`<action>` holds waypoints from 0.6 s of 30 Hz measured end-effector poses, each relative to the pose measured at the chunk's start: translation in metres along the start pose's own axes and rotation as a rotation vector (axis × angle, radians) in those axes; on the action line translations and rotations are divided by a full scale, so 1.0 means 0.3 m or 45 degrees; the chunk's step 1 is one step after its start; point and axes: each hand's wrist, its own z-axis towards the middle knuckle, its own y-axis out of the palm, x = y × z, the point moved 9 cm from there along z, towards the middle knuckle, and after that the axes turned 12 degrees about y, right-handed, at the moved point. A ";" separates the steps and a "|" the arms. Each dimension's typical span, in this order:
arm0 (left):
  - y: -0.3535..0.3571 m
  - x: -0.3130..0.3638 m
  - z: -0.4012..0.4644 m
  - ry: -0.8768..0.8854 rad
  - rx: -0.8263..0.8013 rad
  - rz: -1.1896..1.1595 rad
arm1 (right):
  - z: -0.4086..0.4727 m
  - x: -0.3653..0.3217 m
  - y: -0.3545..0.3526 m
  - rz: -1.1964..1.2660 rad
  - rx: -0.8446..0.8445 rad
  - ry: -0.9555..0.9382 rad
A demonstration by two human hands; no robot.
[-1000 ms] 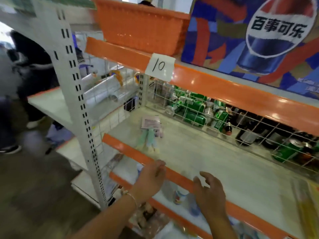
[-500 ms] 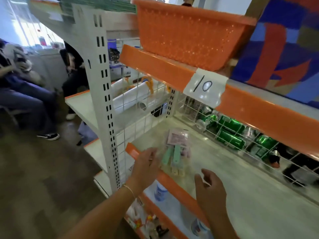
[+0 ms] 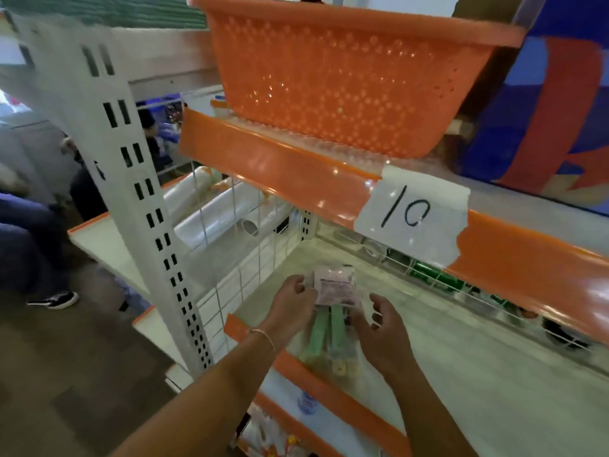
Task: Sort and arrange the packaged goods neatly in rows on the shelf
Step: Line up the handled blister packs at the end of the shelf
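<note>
Pinching the top edge of a clear packet [image 3: 333,311] of green items, the left hand [image 3: 291,303] is holding it at the shelf [image 3: 461,374] front. The right hand [image 3: 382,334] is hovering just beside it, fingers loosely curled, gripping nothing

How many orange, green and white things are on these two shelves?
Orange: 1, the basket
Green: 2 sticks inside the pack; cans behind the mesh are too hidden to count
White: 1, the label marked 10
Total: 4
</note>
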 end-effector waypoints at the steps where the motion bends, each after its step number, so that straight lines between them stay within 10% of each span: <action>1: -0.002 -0.008 0.018 -0.013 -0.009 0.035 | 0.004 -0.009 0.008 0.013 0.011 0.025; 18: 0.167 -0.026 0.082 -0.007 -0.421 0.240 | -0.103 0.080 -0.043 0.039 0.246 0.297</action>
